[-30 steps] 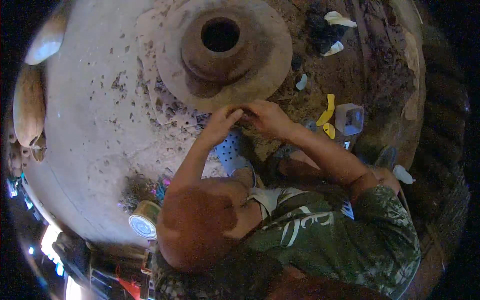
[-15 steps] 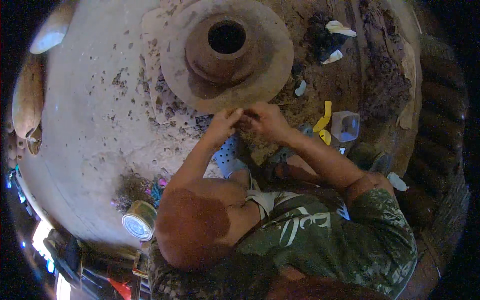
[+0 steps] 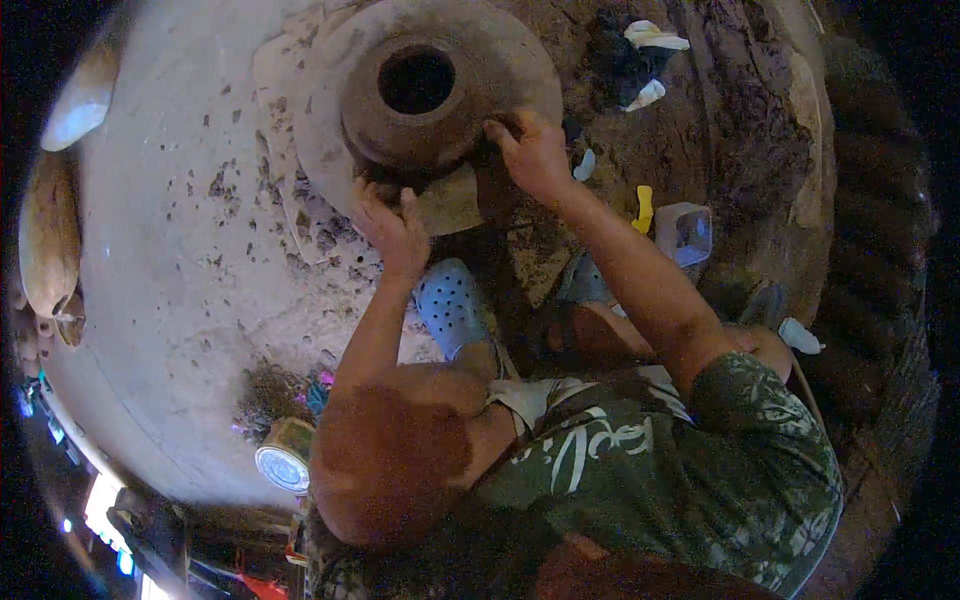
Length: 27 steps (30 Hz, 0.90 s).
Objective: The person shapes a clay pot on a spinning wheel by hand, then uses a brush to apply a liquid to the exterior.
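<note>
A brown clay pot point(image 3: 402, 126) with a dark round mouth stands on a wide dusty round base point(image 3: 520, 65). My left hand point(image 3: 392, 225) is at the pot's lower front left, fingers raised and apart against its foot and the base. My right hand point(image 3: 535, 158) touches the pot's right side with curled fingers; whether a small piece sits between them I cannot make out. Under my wrists are my feet in pale blue perforated clogs point(image 3: 445, 305).
Right of the base lie white scraps point(image 3: 655, 36), a yellow piece point(image 3: 642, 208) and a clear square container point(image 3: 683, 238) on dirt. Large oblong gourd-like objects point(image 3: 52, 230) line the far left edge. A round tub point(image 3: 282, 462) and a dark tangled heap point(image 3: 270, 395) are at lower left.
My hands were together in front of the base. They have moved up and apart onto the pot, the right to its side, the left to its lower front left.
</note>
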Tool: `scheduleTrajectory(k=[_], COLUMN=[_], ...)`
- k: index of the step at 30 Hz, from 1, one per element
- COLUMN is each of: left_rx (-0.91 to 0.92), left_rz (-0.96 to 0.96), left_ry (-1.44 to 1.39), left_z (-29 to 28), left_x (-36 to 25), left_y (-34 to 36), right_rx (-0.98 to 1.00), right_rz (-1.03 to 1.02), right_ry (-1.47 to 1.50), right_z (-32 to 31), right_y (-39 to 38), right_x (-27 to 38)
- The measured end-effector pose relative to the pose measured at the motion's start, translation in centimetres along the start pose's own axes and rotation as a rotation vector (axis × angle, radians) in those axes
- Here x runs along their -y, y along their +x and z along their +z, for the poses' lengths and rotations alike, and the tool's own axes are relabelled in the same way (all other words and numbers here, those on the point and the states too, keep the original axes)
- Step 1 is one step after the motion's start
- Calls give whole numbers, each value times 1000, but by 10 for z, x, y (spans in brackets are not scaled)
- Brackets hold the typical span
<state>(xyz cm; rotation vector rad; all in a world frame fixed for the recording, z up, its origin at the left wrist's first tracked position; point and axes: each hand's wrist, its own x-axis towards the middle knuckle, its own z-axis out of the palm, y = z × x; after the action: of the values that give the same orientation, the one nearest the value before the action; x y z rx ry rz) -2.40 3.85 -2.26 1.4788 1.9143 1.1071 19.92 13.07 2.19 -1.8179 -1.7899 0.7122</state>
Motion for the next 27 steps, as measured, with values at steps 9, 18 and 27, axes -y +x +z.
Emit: scheduleTrajectory(k=[9,18,27], left_rx=[43,238,305], left_rz=[142,345,540], left_ry=[357,329,514], left_z=[-16,-50,-64], left_x=[46,70,64], left_y=[39,122,189], right_rx=[-30,159,190], right_rz=[-162,-117,-306], right_ry=[-113,-167,-205], right_z=[3,-19,-31], right_y=[12,40,74], right_x=[3,3,-12])
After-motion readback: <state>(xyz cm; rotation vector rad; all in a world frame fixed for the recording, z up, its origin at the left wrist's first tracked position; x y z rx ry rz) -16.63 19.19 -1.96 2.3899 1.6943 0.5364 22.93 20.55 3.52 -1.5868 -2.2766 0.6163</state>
